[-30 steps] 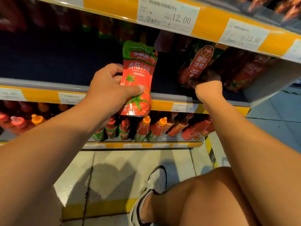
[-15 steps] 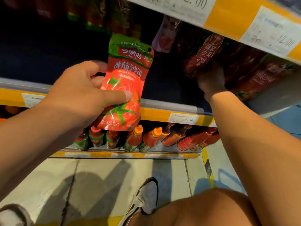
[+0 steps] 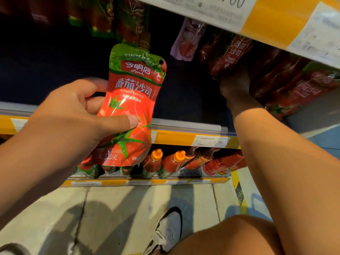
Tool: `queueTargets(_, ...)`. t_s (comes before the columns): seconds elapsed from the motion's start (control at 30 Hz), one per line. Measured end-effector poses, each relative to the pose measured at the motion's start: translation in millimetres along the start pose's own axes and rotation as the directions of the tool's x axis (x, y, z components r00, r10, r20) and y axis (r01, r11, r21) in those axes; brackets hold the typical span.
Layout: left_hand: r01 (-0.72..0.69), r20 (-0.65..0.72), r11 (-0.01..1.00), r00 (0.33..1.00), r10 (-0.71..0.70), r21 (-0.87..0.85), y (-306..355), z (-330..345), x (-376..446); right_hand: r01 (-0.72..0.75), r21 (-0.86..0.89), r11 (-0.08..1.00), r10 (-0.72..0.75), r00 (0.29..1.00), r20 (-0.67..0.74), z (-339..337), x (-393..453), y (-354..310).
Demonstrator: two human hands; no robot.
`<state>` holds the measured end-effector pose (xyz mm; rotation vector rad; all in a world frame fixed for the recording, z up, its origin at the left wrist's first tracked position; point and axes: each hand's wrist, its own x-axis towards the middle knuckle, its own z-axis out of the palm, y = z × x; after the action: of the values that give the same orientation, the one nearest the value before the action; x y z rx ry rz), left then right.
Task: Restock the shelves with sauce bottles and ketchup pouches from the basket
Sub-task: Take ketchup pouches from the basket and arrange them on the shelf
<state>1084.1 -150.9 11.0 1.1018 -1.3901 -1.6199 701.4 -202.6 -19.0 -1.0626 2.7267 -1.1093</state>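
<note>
My left hand (image 3: 73, 115) grips a red and green ketchup pouch (image 3: 136, 92) upright in front of the middle shelf (image 3: 184, 137), thumb across its front. My right hand (image 3: 235, 89) reaches into the same shelf on the right. Its fingers curl at the base of a dark red ketchup pouch (image 3: 233, 52) that stands among other pouches (image 3: 294, 89); the fingertips are hidden in shadow. No basket is in view.
Orange-capped sauce bottles (image 3: 171, 162) lie in a row on the lower shelf. The upper shelf edge (image 3: 266, 21) with price tags hangs close overhead. The middle shelf's left part is dark. My knee (image 3: 230, 236) and a white shoe (image 3: 167, 232) are over the tiled floor.
The view has moved closer and lower toward the shelf. My left hand keeps hold of the pouch, now nearer the opening. My right hand stays at the pouches on the right.
</note>
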Motion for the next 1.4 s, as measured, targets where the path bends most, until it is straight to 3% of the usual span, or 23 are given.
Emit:
queueTargets(0.4,0.030,-0.039,1.000,0.999,-0.030,0.008,4,-14,-3,-0.063,-0.007,0.998,0.062,0.995,-0.078,8,9,-1)
queueTargets(0.47,0.030,-0.047,0.999,0.998,-0.030,0.009,4,-15,-2,-0.074,-0.079,0.994,0.069,0.995,-0.068,7,7,-2)
queueTargets(0.53,0.030,-0.039,1.000,0.999,-0.030,0.008,4,-15,-2,-0.072,-0.022,0.997,0.070,0.994,-0.079,7,7,-3)
queueTargets(0.6,0.020,-0.031,1.000,0.999,-0.020,0.005,5,-16,-2,-0.101,-0.101,0.990,0.091,0.991,-0.097,4,6,-4)
queueTargets(0.7,0.005,-0.007,1.000,1.000,-0.005,-0.014,6,-15,-3,-0.070,-0.193,0.979,0.050,0.993,-0.104,-8,0,-10)
queueTargets(0.77,-0.002,0.007,1.000,1.000,0.003,-0.021,7,-13,-2,0.029,-0.203,0.979,-0.054,0.992,-0.115,-18,-12,-16)
queueTargets(0.83,-0.008,-0.005,1.000,1.000,0.008,-0.025,9,-11,-1,0.151,-0.173,0.973,-0.159,0.987,-0.032,-28,-31,-24)
queueTargets(0.87,-0.013,-0.009,1.000,1.000,0.013,-0.021,10,-10,-1,0.162,-0.086,0.983,-0.158,0.986,0.050,-32,-42,-31)
queueTargets(0.9,-0.018,-0.011,1.000,1.000,0.018,-0.017,12,-8,-1,0.082,0.072,0.994,-0.093,0.982,0.167,-38,-58,-42)
queueTargets(0.97,-0.028,-0.020,0.999,0.999,0.028,-0.016,15,-4,-4,-0.110,0.288,0.951,-0.047,0.872,0.487,-51,-92,-67)
queueTargets(1.03,-0.049,-0.050,0.999,0.998,0.048,-0.010,17,-1,-7,-0.216,0.359,0.908,-0.132,0.666,0.734,-64,-125,-90)
queueTargets(1.07,-0.059,-0.066,0.998,0.996,0.059,0.003,18,1,-7,-0.272,0.382,0.883,-0.173,0.568,0.804,-69,-141,-99)
queueTargets(1.13,-0.081,-0.077,0.996,0.994,0.083,0.031,19,5,-9,-0.319,0.407,0.856,-0.229,0.472,0.852,-73,-170,-112)
queueTargets(1.17,-0.095,-0.072,0.995,0.993,0.098,0.042,18,6,-10,-0.299,0.416,0.859,-0.245,0.474,0.846,-72,-181,-116)
queueTargets(1.23,-0.144,-0.062,0.985,0.987,0.150,0.099,16,10,-14,-0.247,0.430,0.868,-0.242,0.547,0.802,-66,-198,-124)
queueTargets(1.4,-0.231,0.002,0.931,0.971,0.240,0.283,14,7,-13,-0.287,0.492,0.822,-0.169,0.702,0.692,-66,-206,-123)
